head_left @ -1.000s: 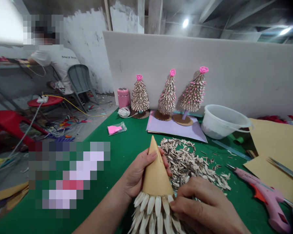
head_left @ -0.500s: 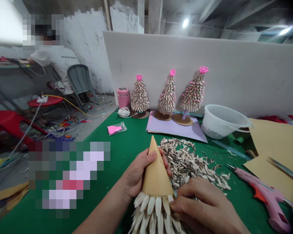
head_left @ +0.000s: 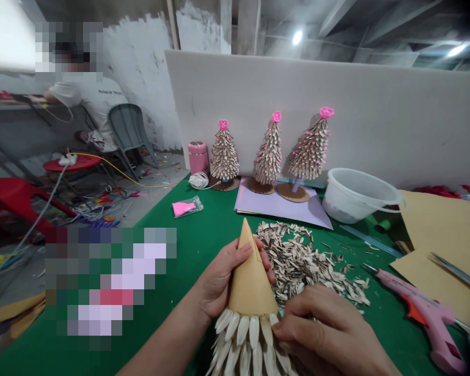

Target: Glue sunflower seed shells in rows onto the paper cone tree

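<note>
Gripping a tan cone [head_left: 250,287] near its tip, the left hand [head_left: 219,274] sets its thumb on the near face and wraps its fingers around the far side. The cone is over the near edge of the green table [head_left: 203,230], tip pointing up and away, rows of pale shells ringing its lower part. The right hand [head_left: 325,326] is closed at the right end of the top row, seemingly pinching a shell [head_left: 273,319] between thumb and forefinger, though the fingers partly hide it. Just beyond lies a loose pile [head_left: 297,256] of shells. The glue gun [head_left: 431,309] lies to the right, beside tan paper [head_left: 441,235] bearing tweezers [head_left: 464,278]. Behind the pile stand a white tub [head_left: 348,201] and three pink-topped trees [head_left: 269,156], two on a purple sheet [head_left: 290,212].
</note>
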Available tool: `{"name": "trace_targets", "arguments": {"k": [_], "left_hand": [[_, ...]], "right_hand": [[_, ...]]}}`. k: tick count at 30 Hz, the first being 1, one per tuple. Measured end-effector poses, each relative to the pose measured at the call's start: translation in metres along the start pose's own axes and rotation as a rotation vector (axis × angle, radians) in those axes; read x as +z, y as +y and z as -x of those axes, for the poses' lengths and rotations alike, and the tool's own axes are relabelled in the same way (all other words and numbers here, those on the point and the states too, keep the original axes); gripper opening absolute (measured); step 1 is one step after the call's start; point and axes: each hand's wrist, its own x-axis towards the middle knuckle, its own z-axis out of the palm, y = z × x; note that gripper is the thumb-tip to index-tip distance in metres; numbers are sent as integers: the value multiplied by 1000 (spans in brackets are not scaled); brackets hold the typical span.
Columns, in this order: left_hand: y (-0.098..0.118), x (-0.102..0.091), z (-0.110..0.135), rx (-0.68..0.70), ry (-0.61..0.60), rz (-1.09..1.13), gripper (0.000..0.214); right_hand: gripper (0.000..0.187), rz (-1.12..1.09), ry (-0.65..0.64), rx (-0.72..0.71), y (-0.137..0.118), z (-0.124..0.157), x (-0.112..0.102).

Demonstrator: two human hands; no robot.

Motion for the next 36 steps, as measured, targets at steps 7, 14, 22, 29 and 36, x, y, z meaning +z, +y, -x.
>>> {"name": "trace_targets", "arguments": {"k": [7,14,22,29,36], "left_hand": [[1,2,1,-3,7,16,14],[3,2,2,12,-3,74,16],[0,2,4,20,-108,97,19],[-6,6,6,-53,-155,59,24],[-5,12,8,-53,-161,99,24]], "right_hand": [[33,-295,157,143,2,7,-4],[7,-483,331,659,13,11,4],[19,-887,329,872,28,-10,15],[40,-1173,89,873,29,-56,25],[37,-1305,-86,886,36,-68,27]]}}
